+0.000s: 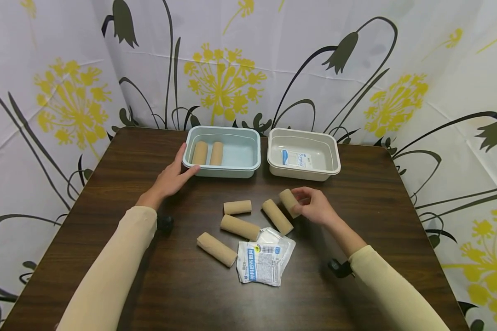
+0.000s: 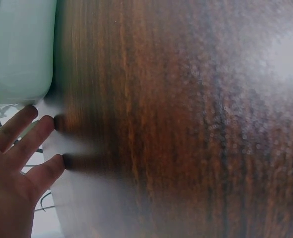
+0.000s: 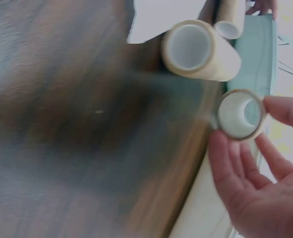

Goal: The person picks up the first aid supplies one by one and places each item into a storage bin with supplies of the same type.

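My right hand (image 1: 318,207) pinches a cardboard tube (image 1: 289,202) between thumb and fingers, above the table in front of the beige bin. In the right wrist view the hollow end of this cardboard tube (image 3: 232,115) faces the camera. My left hand (image 1: 170,178) lies along the left side of the light blue bin (image 1: 232,172), thumb at its front rim and fingers extended. Two tubes (image 1: 216,154) stand side by side inside that bin. In the left wrist view the left hand's fingers (image 2: 35,141) are spread by the bin's corner.
Several cardboard tubes (image 1: 237,227) lie mid-table beside white and blue printed packets (image 1: 262,263). Right of the blue bin, the beige bin (image 1: 304,174) holds a similar packet (image 1: 297,159). A floral curtain (image 1: 240,59) hangs behind the dark wooden table (image 1: 170,285).
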Motion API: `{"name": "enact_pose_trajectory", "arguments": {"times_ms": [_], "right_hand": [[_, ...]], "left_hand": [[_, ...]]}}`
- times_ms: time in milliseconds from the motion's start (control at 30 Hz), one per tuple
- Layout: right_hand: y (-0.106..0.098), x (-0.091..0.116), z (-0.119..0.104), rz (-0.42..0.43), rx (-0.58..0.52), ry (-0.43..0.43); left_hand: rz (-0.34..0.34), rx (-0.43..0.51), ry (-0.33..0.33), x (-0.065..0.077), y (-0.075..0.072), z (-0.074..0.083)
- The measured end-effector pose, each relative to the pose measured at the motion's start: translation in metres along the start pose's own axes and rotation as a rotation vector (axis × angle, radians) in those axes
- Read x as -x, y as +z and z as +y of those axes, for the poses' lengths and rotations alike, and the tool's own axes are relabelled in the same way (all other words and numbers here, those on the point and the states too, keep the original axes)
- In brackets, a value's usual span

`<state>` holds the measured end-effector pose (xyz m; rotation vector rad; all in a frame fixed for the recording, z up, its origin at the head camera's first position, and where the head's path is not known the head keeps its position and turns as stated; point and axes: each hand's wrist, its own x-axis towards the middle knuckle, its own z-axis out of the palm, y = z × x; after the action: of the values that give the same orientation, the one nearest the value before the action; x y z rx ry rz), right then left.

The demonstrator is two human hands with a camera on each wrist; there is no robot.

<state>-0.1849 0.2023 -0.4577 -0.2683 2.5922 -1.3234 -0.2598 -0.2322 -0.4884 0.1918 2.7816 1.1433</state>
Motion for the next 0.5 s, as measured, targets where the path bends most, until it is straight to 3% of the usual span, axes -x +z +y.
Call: {"name": "enact_pose_trajectory", "arguments": {"times_ms": [233,500], "right_hand": [[0.0,-0.016,-0.021,-0.035,-0.154,-0.08],[0.009,-0.05,-0.058,-0.024,-0.338,0.05]], "left_hand": [[-0.005,0.002,-0.002,0.001,-0.001,0.001],[-0.008,-0.006,-0.004,0.001,-0.001,0.001]]}}
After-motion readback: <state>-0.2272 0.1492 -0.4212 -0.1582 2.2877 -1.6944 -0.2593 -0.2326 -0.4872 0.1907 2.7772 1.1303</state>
